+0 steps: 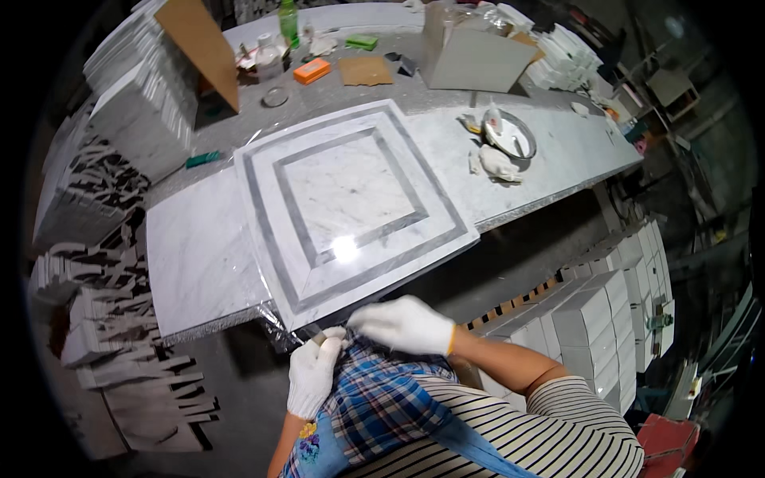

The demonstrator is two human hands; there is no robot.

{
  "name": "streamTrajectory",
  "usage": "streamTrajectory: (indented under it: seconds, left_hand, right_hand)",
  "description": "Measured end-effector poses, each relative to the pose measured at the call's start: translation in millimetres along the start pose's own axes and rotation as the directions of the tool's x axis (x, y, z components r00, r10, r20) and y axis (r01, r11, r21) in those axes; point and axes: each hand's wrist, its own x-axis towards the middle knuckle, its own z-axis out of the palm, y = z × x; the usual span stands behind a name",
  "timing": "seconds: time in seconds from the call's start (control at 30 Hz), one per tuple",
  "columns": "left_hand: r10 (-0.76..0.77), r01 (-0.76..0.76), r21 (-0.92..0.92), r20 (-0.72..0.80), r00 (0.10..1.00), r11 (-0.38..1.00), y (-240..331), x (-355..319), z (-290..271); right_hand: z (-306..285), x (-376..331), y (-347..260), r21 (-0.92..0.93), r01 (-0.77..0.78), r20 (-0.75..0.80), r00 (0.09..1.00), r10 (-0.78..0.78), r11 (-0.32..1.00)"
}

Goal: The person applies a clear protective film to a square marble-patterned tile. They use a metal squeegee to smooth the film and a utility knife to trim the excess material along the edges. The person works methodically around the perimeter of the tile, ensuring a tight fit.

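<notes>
A square white marble panel (351,203) with two grey inlaid frames lies on the marble bench, its near corner hanging over the bench edge. Clear plastic film (279,331) droops from under that corner. Both my hands wear white gloves. My left hand (313,374) sits just below the corner, pinching a small dark piece against my plaid apron. My right hand (402,325) is curled at the panel's near edge, its fingertips meeting those of the left hand.
On the bench (191,263) lie a round tray (510,135) with crumpled rags, an orange box (311,71), a green bottle (288,20) and a grey carton (470,56). Stacked white tiles (613,311) stand at right, cut marble strips (119,350) at left.
</notes>
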Motion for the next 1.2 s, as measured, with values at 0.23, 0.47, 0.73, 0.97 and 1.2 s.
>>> streamTrajectory:
  seconds: [0.23,0.47,0.73,0.97,1.2]
  left_hand:
    - [-0.11,0.108,0.035,0.036,0.993,0.993,14.9,0.1,9.0]
    - [-0.129,0.128,0.083,0.009,0.992,0.988,6.3,-6.7,5.1]
    - [-0.196,0.205,0.065,-0.122,0.973,0.977,14.8,-19.0,1.4]
    - [-0.174,0.177,0.037,-0.072,0.982,0.983,-0.2,-9.5,-1.3]
    - [-0.162,0.163,0.015,-0.028,0.986,0.987,8.5,-7.0,1.9]
  right_hand:
    - [-185.8,-8.7,139.3,-0.021,-0.385,-0.87,0.461,0.173,0.922]
    - [-320.2,-5.6,228.6,-0.24,-0.874,-0.909,0.355,0.218,0.421]
    - [-362.8,23.5,264.0,-0.284,-0.941,-0.833,0.336,0.439,0.183]
    - [-368.1,33.0,267.4,-0.265,-0.956,-0.838,0.294,0.46,0.128]
    - [-365.1,22.4,229.1,-0.16,-0.976,-0.891,0.206,0.404,0.145]
